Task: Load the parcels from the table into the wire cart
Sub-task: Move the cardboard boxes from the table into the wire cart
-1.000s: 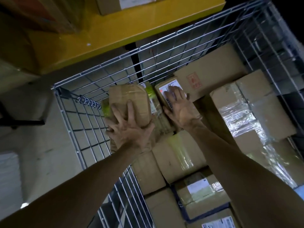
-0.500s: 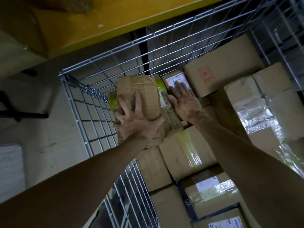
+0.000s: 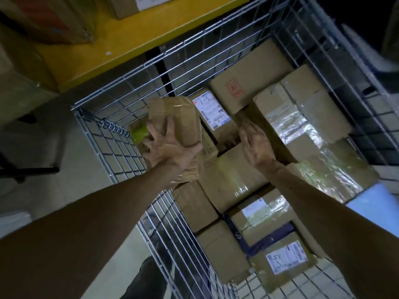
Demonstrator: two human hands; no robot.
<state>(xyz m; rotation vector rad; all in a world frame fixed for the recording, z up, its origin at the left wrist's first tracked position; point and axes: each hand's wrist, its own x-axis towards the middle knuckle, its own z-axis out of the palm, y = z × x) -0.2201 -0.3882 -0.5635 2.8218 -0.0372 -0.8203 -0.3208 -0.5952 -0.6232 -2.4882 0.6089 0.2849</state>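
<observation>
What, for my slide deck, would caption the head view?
Left hand grips a taped parcel inside the wire cart; right hand open.

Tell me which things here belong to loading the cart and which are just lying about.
Job: taped parcel, gripped by left hand; right hand, open; wire cart; stacked boxes inside it; yellow table.
Lying about: black frame on the floor; pale object beside it.

The wire cart [image 3: 194, 67] fills the frame's centre and right, with parcels [image 3: 233, 178] packed side by side in it. Upper left, behind the cart, stands the bench [image 3: 129, 39], a carton [image 3: 127, 7] on it.
</observation>
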